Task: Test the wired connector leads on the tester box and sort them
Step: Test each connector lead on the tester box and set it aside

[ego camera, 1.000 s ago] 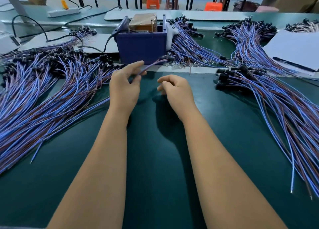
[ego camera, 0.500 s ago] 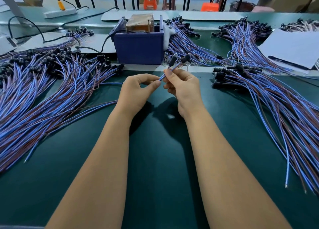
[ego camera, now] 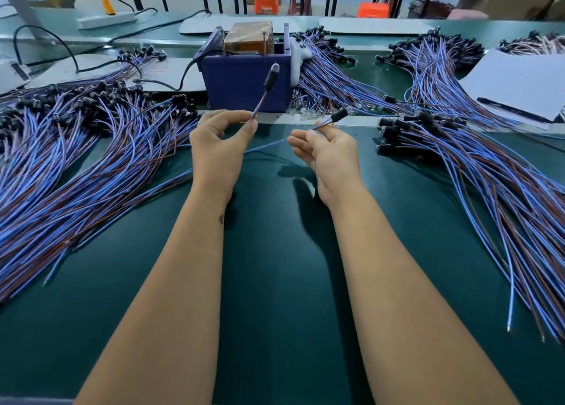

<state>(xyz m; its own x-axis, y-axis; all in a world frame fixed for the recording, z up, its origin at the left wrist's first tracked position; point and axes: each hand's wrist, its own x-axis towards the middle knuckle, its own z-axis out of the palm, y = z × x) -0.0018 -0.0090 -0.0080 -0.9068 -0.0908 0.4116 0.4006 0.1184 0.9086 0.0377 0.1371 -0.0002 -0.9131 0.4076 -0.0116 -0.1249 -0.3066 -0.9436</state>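
- Two leads are up off the bench (ego camera: 275, 282) in the head view, one per hand: the left hand (ego camera: 218, 148) pinches its lead (ego camera: 263, 99) between thumb and forefinger just below the black connector, which stands tilted in front of the blue tester box (ego camera: 244, 80).
- The right hand (ego camera: 330, 154) pinches a second lead (ego camera: 331, 119) near its connector, which points off to the right, its other fingers loosely curled and holding nothing more.
- Both pinches sit close to the connector ends, so the long tails hang free. A tail could drag through the left pile (ego camera: 76, 160) and pull neighbours out with it, muddling tested with untested.
- The box sits just beyond the hands, with two thin metal pins (ego camera: 263, 42) standing up at its top. Touching a lead to them needs a steady aim; a slanted approach could miss contact and read as a bad lead, I judge.
- With two leads in hand at once, the results could get swapped, and a lead could land in the wrong heap.
- Piles lie to the left, to the right (ego camera: 474, 175) and behind the box (ego camera: 336, 77), all look-alike blue and brown wires. Which one is for passes I cannot tell, so mis-sorting is the likeliest slip.
- A thin pinched wire may also slide through the fingers and drop onto the bench between the hands.
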